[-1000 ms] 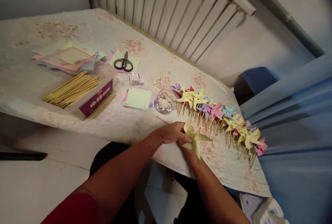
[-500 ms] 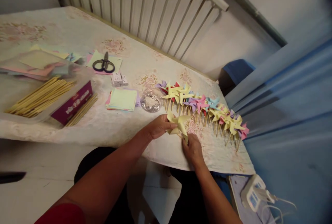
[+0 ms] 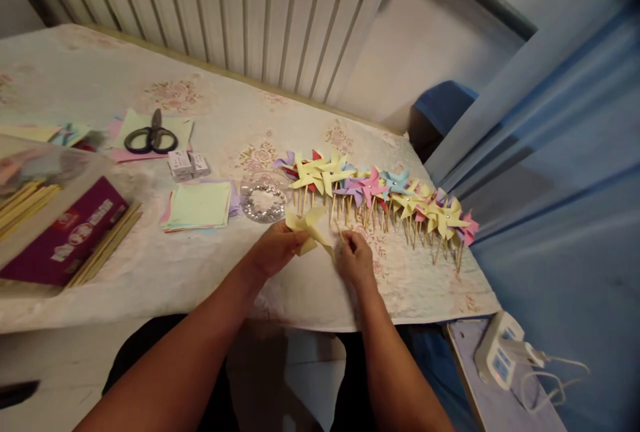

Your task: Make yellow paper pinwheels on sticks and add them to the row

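A pale yellow paper pinwheel [image 3: 311, 227] is pinched in my left hand [image 3: 277, 245] above the near part of the table. To its right, my right hand [image 3: 356, 257] is closed around a thin wooden stick [image 3: 339, 229], whose tip points up and left toward the pinwheel, apart from it. Behind both hands, a clear round dish [image 3: 264, 203] holds small silvery pieces. A row of finished pinwheels [image 3: 373, 185] on sticks, in yellow, pink, blue and purple, lies behind and to the right of my right hand.
Stacked paper squares [image 3: 197, 205], small white boxes [image 3: 187, 165] and black scissors [image 3: 151, 139] on paper lie left. A plastic box [image 3: 75, 185] of sticks stands far left. A power strip [image 3: 500, 352] sits beyond the table's right edge, near a blue curtain [image 3: 565, 219].
The view has shifted, so the table items appear farther left. My right hand has moved away from the pinwheel, and the stick tip now shows separate from it. My left hand still holds the pinwheel.
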{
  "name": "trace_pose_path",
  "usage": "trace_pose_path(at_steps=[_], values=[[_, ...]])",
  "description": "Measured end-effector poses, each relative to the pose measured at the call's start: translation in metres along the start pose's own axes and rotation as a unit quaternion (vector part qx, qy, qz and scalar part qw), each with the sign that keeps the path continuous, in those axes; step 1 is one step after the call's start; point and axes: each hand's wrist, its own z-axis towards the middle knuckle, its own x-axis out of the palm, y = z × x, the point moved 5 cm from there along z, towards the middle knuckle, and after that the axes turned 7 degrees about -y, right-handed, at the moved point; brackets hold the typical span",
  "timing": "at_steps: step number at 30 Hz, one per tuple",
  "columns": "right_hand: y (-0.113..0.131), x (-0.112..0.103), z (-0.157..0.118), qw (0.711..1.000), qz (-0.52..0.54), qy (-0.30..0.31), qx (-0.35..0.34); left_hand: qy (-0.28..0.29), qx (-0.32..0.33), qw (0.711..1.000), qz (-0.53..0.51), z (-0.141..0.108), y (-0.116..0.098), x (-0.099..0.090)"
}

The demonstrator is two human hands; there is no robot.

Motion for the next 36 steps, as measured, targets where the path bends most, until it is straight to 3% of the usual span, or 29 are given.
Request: trace_pose_path(at_steps=[4, 7, 10, 21, 29, 36], values=[[-0.004, -0.004, 0.017, 0.961, 0.224, 0.008, 0.163, 0.001, -0.015, 1.000, -0.019, 0.002, 0.003, -0.001], [0.002, -0.008, 0.021, 0.928, 0.314, 0.015, 0.202, 0.004, -0.029, 0.999, -0.020, 0.004, 0.007, -0.003], [0.005, -0.015, 0.019, 0.915, 0.336, 0.008, 0.224, -0.012, -0.035, 0.999, -0.011, 0.004, 0.010, -0.005], [0.000, -0.034, 0.022, 0.873, 0.430, -0.067, 0.221, -0.076, -0.060, 0.995, 0.022, 0.007, 0.021, -0.005], [-0.009, -0.043, 0.023, 0.884, 0.389, -0.111, 0.233, -0.037, -0.065, 0.997, 0.017, 0.006, 0.023, -0.005], [-0.005, -0.046, 0.023, 0.889, 0.383, -0.123, 0.220, -0.057, -0.060, 0.996, 0.032, 0.005, 0.021, -0.007]])
